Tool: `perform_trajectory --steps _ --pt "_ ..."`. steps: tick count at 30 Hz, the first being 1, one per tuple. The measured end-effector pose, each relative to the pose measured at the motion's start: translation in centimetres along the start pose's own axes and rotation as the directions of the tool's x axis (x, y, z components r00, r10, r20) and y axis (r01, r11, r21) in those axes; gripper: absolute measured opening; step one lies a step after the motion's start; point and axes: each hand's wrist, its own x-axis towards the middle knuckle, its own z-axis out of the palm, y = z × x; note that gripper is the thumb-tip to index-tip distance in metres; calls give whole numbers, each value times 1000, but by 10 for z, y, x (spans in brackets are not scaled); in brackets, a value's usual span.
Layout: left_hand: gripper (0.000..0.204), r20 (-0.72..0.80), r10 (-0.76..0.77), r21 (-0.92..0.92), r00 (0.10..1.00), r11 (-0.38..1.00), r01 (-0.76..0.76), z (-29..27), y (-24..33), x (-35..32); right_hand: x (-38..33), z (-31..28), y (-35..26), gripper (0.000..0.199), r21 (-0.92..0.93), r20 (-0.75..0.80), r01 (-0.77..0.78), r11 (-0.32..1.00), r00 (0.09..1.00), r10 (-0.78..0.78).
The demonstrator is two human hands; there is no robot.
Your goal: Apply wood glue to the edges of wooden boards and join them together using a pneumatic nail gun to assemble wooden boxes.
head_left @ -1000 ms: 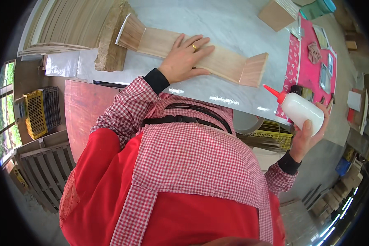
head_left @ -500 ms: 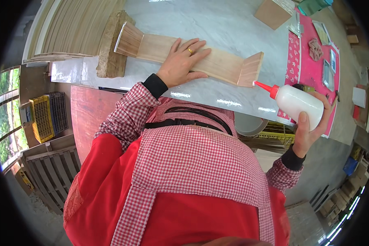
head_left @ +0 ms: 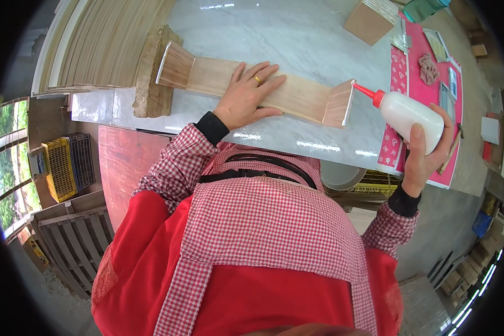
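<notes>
A U-shaped wooden piece [head_left: 305,99], a long board with a short upright board at each end, lies across the grey marbled tabletop [head_left: 229,31]. My left hand [head_left: 251,94] rests flat on the long board with its fingers spread. In my right hand [head_left: 428,148] is a white glue bottle [head_left: 411,120], tilted so its red nozzle [head_left: 365,91] meets the far corner of the right end board [head_left: 338,105]. A white line of glue [head_left: 349,106] runs along that board's outer edge. White also shows along the edge of the left end board [head_left: 176,65].
A rough block [head_left: 155,73] stands against the left end of the wooden piece, beside stacked thin boards [head_left: 103,45]. At the back right sit a wooden box-shaped stack [head_left: 371,21] and a pink mat [head_left: 428,92] with a crumpled cloth [head_left: 429,69].
The bottle's nozzle has travelled from the near corner of the right end board to its far corner, leaving a white line on the edge. My left hand has stayed on the board.
</notes>
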Motion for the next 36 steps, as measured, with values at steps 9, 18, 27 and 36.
perform_trajectory --steps 9,18,27,36 --pt "74 28 -7 -17 1000 1000 8 -4 1 1 -47 -24 2 55 85 42 -124 989 992 121" --pt "76 1 -100 33 995 994 100 2 0 -10 15 39 115 42 -12 -420 -206 978 889 182" --pt "62 -390 48 312 920 946 82 -144 -2 -5 84 44 232 39 -400 -229 -122 908 973 30" --pt "95 -202 -818 474 538 399 785 -357 -109 -30 46 29 172 34 -313 -245 -172 934 965 95"
